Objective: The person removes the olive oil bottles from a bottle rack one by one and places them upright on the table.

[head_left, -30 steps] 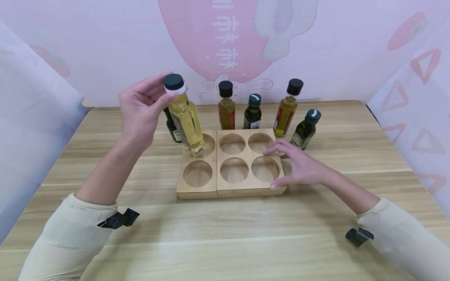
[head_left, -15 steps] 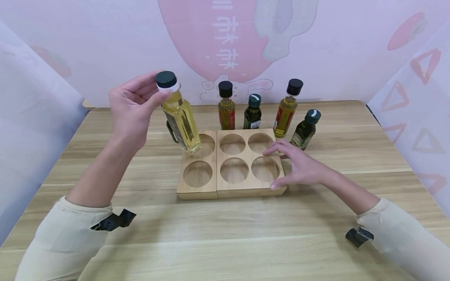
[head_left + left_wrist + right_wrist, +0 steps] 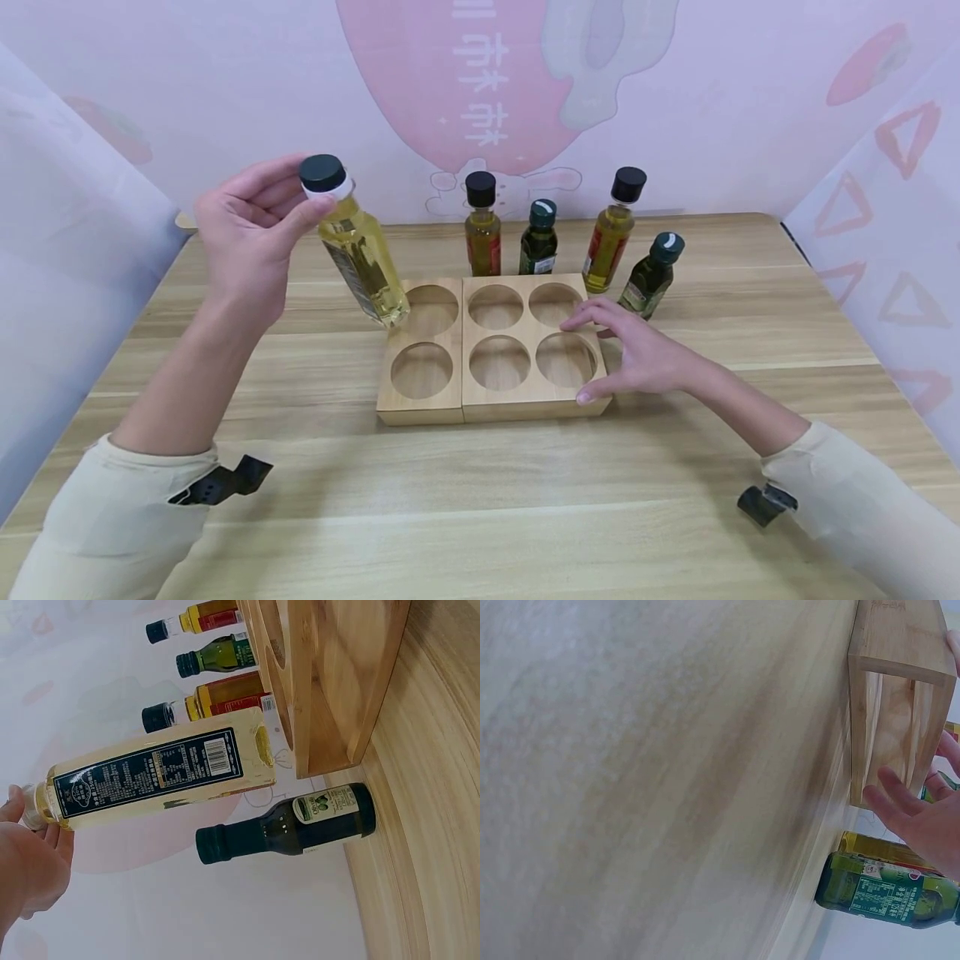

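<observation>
Shifted leftward off the wooden rack [image 3: 491, 350], pale oil bottle [image 3: 363, 262] pinched at its neck by left hand [image 3: 251, 233]; probably slippery, weighty, breakable glass.

Oil bottle [image 3: 360, 254]: clear w/ pale yellow oil, black cap, tilted, held in air left of rack [image 3: 450, 412].

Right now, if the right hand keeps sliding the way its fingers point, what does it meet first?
Likely nothing soon: the right hand rests open on the wooden six-hole rack, fingers pointing left across its empty holes. Further that way hangs the pale yellow oil bottle, though it seems higher.
</observation>
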`<state>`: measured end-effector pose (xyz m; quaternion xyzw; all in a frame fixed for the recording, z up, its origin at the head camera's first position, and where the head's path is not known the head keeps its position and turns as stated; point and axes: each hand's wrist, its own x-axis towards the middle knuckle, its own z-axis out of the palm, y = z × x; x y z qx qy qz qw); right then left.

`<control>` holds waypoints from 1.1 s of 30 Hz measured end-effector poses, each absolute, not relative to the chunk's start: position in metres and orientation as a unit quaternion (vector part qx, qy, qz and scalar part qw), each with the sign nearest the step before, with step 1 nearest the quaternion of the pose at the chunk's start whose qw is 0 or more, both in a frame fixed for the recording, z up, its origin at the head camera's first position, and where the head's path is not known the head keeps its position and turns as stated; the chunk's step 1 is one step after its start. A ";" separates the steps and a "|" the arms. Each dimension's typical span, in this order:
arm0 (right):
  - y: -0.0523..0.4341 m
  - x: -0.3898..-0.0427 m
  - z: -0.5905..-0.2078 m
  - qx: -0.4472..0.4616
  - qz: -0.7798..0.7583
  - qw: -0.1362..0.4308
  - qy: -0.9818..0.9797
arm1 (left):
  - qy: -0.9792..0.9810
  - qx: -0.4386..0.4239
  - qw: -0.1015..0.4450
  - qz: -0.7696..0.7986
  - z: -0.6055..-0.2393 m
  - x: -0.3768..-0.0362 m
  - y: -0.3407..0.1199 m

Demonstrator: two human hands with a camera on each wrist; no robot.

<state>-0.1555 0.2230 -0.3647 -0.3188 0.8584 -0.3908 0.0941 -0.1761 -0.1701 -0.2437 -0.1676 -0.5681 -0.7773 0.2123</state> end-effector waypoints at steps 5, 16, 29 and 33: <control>0.223 -0.156 -0.365 -0.319 -0.389 0.093 0.859 | -0.557 -0.161 0.218 -0.785 -0.243 -0.175 -0.175; 0.224 -0.157 -0.366 -0.323 -0.389 0.094 0.858 | -0.540 -0.150 0.231 -0.795 -0.244 -0.176 -0.186; 0.224 -0.156 -0.366 -0.323 -0.389 0.090 0.858 | -0.519 -0.119 0.223 -0.816 -0.246 -0.181 -0.201; 0.223 -0.155 -0.365 -0.321 -0.392 0.092 0.857 | -0.520 -0.110 0.227 -0.816 -0.247 -0.182 -0.205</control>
